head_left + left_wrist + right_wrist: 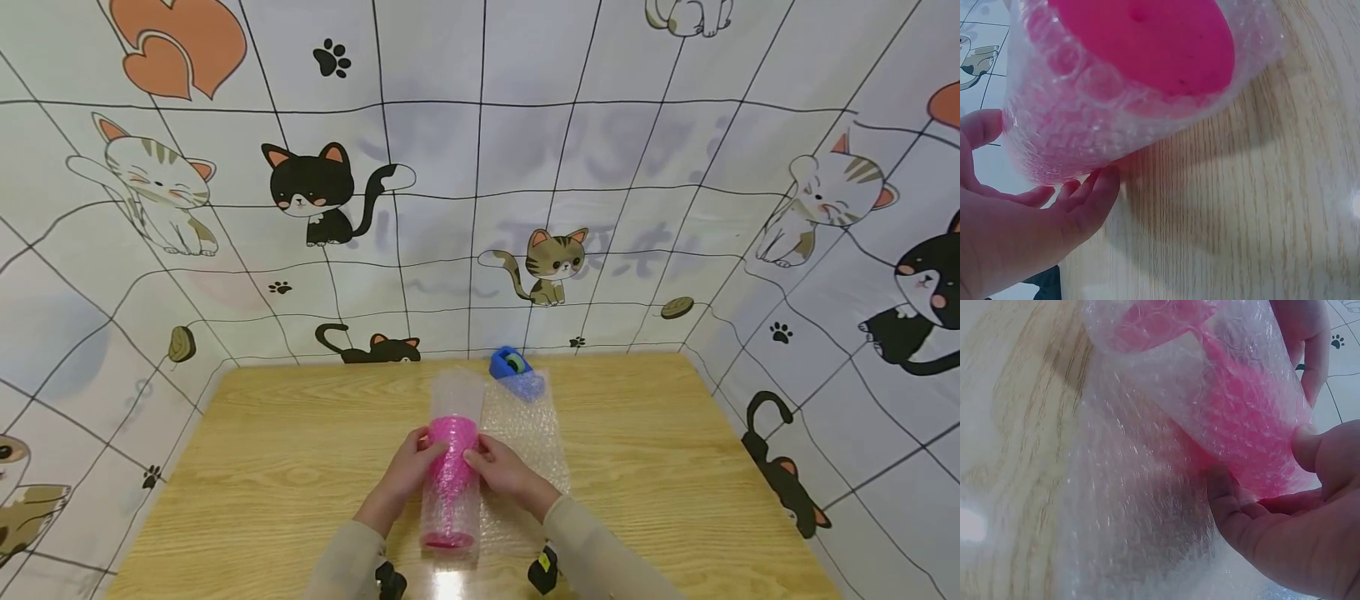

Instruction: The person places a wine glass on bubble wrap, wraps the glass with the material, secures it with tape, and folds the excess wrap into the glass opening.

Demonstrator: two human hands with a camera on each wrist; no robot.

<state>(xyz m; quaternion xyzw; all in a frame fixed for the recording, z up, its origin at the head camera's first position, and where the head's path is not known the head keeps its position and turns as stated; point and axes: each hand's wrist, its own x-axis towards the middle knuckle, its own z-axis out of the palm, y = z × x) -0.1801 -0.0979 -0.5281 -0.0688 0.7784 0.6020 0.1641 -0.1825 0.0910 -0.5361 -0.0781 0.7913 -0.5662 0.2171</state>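
Left hand [414, 463] and right hand [510, 473] grip the pink cylinder [453, 472], bubble wrap [457, 392] around it, on the counter [645, 475] nearside of the blue tape dispenser [504, 362], wrapping seemingly part done, layers hard to count, the flat sheet [527, 437] reaching that dispenser left to roll.

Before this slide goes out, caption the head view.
Left hand and right hand hold a pink object rolled in bubble wrap over a wood-grain table, a blue tape dispenser beyond.

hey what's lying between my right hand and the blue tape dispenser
In the head view, the loose, unrolled part of the bubble wrap lies between your right hand and the tape dispenser, over the wooden table.
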